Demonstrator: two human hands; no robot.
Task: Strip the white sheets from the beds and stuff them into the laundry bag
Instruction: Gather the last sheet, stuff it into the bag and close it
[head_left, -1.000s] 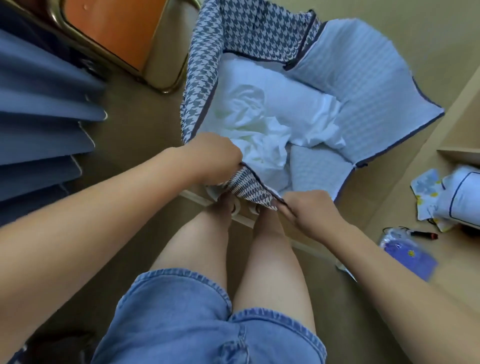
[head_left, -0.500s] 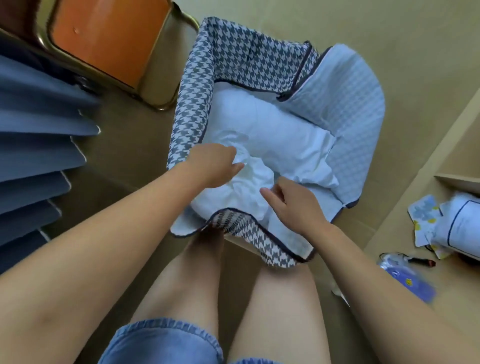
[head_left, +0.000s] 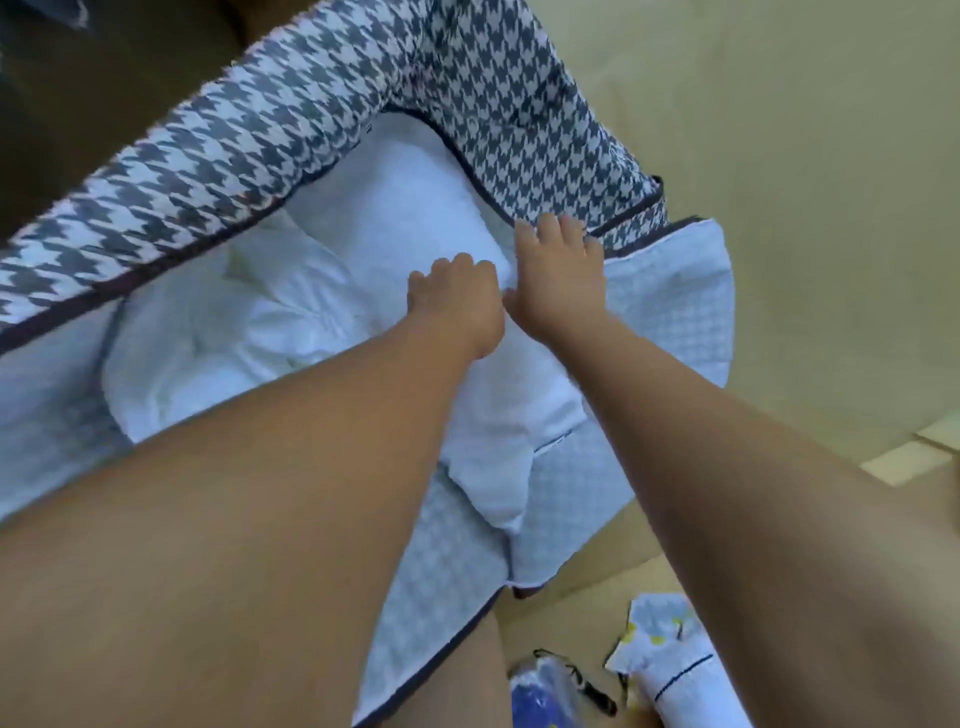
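Our left hand (head_left: 457, 299) curls into the crumpled white cloth sheets (head_left: 291, 322), grip unclear, our right hand (head_left: 561, 275) presses flat, inside the grey-and-white houndstooth fabric laundry bag (head_left: 322, 109); we judge stuffing underway, next tucking in the overhanging corner (head_left: 493, 488).

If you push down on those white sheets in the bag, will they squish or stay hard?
Probably squish: the white sheets lie in soft, crumpled folds under the left hand. Likely floppy if lifted, since one end droops over the laundry bag where its side folds down. Puffy, so they may spring back.
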